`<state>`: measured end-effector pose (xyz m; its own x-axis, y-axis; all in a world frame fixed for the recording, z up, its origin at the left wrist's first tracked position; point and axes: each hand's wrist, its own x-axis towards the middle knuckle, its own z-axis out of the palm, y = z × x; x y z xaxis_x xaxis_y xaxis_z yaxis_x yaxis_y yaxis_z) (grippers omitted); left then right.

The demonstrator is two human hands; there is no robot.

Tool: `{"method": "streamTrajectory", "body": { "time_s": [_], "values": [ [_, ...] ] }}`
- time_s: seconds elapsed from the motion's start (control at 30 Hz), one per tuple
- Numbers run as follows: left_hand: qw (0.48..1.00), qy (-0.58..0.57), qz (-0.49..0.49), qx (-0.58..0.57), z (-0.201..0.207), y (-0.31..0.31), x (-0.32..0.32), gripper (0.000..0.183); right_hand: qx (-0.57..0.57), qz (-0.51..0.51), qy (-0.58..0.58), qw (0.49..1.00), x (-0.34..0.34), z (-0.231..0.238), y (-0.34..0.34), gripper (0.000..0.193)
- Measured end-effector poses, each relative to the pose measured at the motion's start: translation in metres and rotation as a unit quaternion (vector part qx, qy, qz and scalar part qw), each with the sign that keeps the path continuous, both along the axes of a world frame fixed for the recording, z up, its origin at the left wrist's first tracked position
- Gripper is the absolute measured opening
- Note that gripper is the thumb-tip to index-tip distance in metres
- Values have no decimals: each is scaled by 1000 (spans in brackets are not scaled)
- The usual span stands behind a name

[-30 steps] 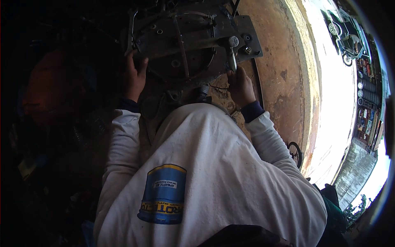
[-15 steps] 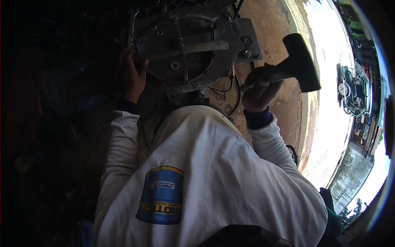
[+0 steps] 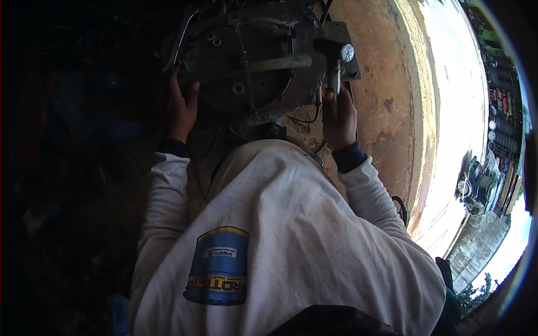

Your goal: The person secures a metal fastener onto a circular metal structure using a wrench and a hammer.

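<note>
Your right hand [image 3: 338, 115] has its fingers clamped on a hammer [image 3: 335, 63], handle upright, head resting against the round metal housing [image 3: 246, 61]. Your left hand [image 3: 180, 106], fingers wrapped on its rim, braces the opposite side.

Dark grey metal housing [image 3: 246, 61], white sleeves [image 3: 162, 207].
</note>
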<state>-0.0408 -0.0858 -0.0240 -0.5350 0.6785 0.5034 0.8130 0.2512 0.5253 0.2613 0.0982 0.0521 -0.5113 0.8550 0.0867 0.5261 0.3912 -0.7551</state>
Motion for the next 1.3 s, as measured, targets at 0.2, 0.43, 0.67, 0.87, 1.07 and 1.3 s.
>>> {"method": "streamTrajectory", "body": {
  "time_s": [0.2,0.43,0.67,0.87,1.07,1.3],
  "values": [
    [1000,25,6,-16,-12,2,-9,54,-10,4,281,960,-16,39,1,21],
    [997,-67,1,-39,-12,0,2,54,-66,56,-62,994,8,-39,-11,23],
    [997,-72,1,-25,-12,18,-2,55,-114,-24,15,993,15,-44,16,24],
    [987,-157,-4,47,-9,38,0,45,-152,28,124,980,16,-23,18,36],
    [930,-345,11,124,-22,38,-8,34,-99,164,76,979,-17,12,4,27],
    [949,-281,-18,143,-21,22,-10,27,-147,270,-7,952,-84,29,-43,22]
  ]
}}
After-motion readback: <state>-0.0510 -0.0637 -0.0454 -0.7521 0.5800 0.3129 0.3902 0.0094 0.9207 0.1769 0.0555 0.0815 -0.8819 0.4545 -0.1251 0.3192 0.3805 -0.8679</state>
